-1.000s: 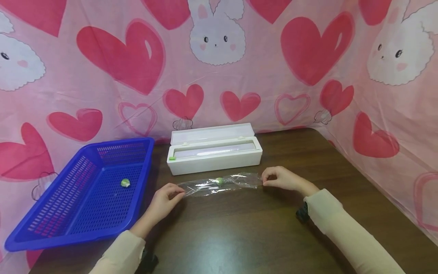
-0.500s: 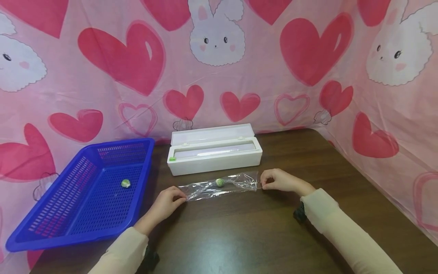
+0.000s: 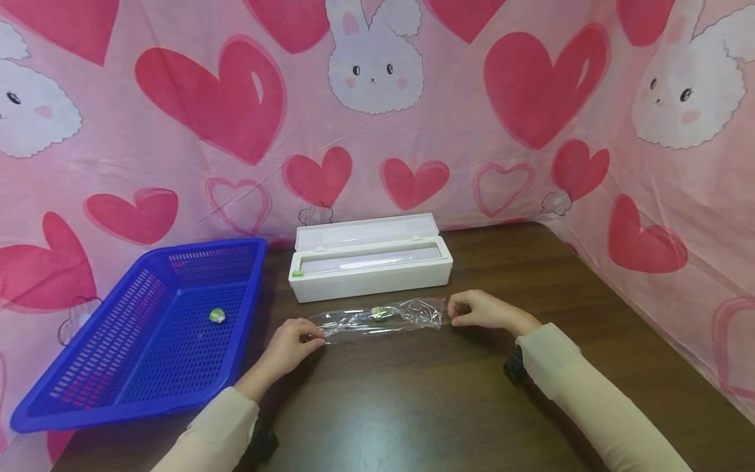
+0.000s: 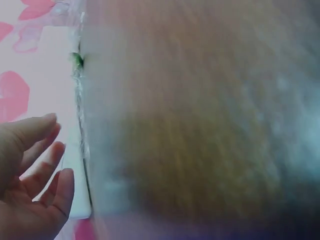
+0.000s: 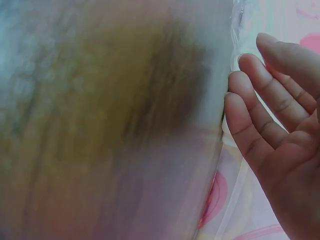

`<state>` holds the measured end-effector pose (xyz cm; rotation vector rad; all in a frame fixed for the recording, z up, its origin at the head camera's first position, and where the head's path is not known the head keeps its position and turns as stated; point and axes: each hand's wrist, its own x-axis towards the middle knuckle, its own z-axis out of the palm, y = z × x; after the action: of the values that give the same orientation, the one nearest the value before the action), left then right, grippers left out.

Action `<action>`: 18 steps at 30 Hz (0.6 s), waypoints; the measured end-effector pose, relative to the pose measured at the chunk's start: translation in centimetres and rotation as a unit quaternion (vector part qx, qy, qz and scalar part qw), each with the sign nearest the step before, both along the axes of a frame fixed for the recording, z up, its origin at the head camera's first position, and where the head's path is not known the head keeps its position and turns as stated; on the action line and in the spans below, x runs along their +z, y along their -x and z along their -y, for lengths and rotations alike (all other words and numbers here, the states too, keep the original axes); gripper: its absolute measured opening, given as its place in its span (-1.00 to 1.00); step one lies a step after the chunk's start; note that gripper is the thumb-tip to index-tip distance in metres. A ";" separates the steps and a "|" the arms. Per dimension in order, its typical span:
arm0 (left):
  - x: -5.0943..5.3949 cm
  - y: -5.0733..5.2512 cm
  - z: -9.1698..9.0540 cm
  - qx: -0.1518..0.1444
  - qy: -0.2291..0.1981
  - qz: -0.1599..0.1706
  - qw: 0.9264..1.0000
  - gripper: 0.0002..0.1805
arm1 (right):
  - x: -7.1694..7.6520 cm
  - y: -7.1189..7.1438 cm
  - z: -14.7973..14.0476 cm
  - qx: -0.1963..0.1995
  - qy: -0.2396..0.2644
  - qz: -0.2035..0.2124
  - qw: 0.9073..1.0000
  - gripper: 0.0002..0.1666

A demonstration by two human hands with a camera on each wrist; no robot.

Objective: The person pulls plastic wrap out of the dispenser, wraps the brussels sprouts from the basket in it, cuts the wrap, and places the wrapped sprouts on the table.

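A strip of clear plastic film (image 3: 354, 326) lies crinkled across the table, with a small green-and-white round item (image 3: 379, 313) at its middle, apparently inside or under the film. At its left end, the left hand (image 3: 284, 353) has its fingertips against the film; the left wrist view shows this hand (image 4: 37, 175) with thumb and fingers loosely bent and apart. Beside the right end rests the right hand (image 3: 488, 311), its fingertips close to the film. In the right wrist view the right hand (image 5: 282, 120) has its thumb clear of its loosely bent fingers.
Behind the film stands a white box (image 3: 371, 283) with its lid raised and a green piece at its left corner. A blue perforated basket (image 3: 240, 341) at the left holds another green-and-white item (image 3: 217, 316). Pink heart-and-rabbit cloth (image 3: 377, 137) hangs behind the dark table (image 3: 413, 406).
The left hand has shifted slightly right and the right hand slightly left. The film's left part looks more bunched than half a second ago. Basket and box have not moved.
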<state>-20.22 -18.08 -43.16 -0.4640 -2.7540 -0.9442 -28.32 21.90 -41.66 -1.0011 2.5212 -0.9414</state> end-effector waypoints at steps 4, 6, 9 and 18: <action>0.2 0.2 -0.2 0.036 -0.048 0.033 0.998 -0.96 | 0.1 0.0 0.0 -0.010 0.010 0.003 1.000 -0.89; 0.3 0.3 -0.3 0.055 -0.072 0.037 0.995 -0.96 | 0.3 0.1 -0.1 -0.013 0.014 -0.002 1.000 -0.88; 0.5 0.5 -0.3 0.076 -0.091 0.020 0.993 -0.96 | 0.7 0.0 0.1 -0.017 0.025 -0.009 1.000 -0.88; 1.3 0.6 -0.7 0.132 -0.135 -0.003 0.982 -0.86 | 2.1 -0.2 1.9 -0.025 0.067 -0.044 0.996 -0.81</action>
<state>-20.82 -17.36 -41.86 -0.0556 -2.5437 -1.2139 -28.09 19.96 -39.54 -1.0446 2.5956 -1.1181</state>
